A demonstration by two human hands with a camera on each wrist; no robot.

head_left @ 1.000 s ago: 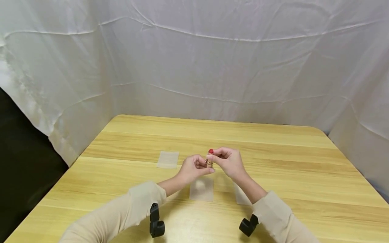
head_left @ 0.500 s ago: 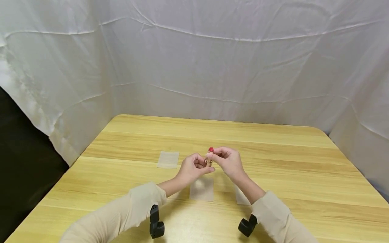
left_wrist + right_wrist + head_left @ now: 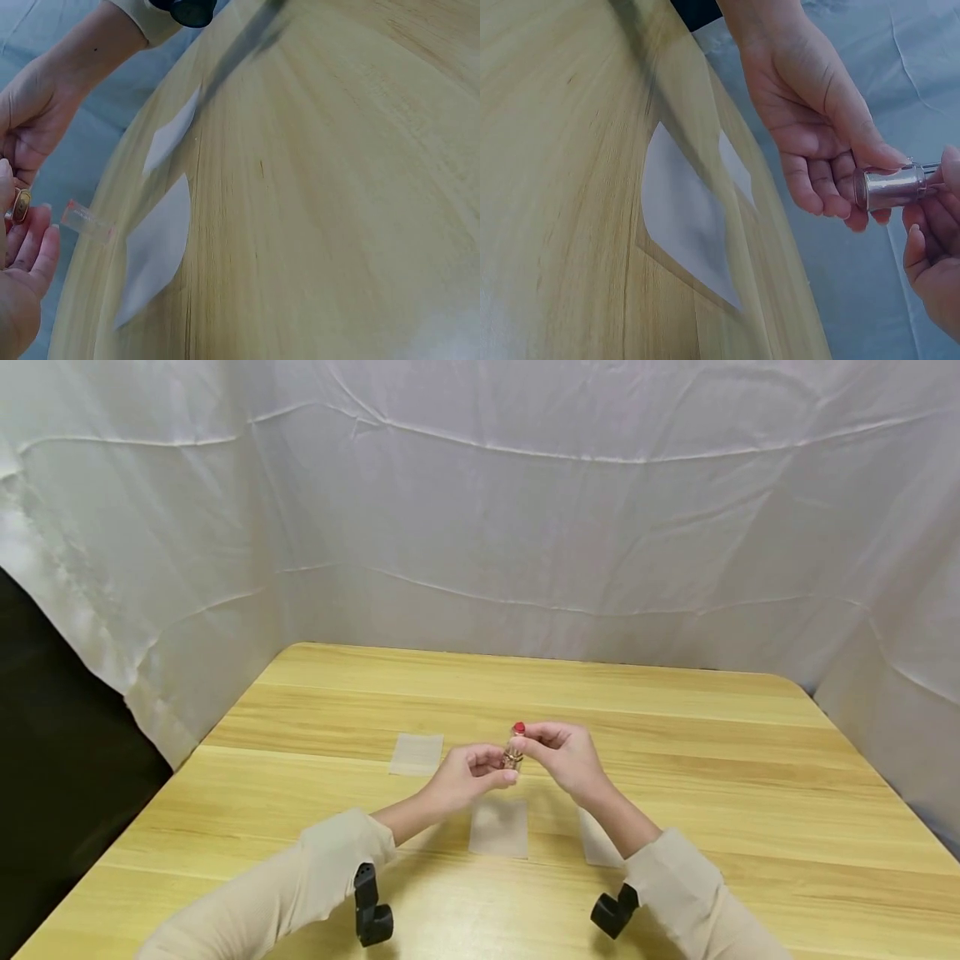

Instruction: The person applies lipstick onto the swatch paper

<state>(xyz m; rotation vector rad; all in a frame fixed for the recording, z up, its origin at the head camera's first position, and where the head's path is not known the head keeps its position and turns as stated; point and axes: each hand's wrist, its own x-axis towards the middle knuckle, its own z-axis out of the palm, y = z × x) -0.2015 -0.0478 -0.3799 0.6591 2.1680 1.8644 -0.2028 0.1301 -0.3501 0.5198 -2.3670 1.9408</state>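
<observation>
A lipstick (image 3: 513,758) with a gold ring and a red top (image 3: 519,727) is held upright between both hands above the table. My left hand (image 3: 467,778) holds its lower part between thumb and fingers; in the right wrist view this part is a shiny metallic cylinder (image 3: 891,186). My right hand (image 3: 570,762) pinches the upper part with thumb and fingers. The left wrist view shows a clear tube (image 3: 88,223) with a reddish rim beside the fingertips; I cannot tell whether it touches the table.
Three pale square sheets lie on the wooden table (image 3: 300,710): one at the left (image 3: 416,753), one below the hands (image 3: 498,828), and one partly under my right forearm (image 3: 597,841). Light curtains (image 3: 480,527) hang behind. Black cameras (image 3: 372,914) hang from both sleeves.
The red top stands slightly higher than a second ago. My left hand has shifted a little to the left, and the lipstick tilts slightly.
</observation>
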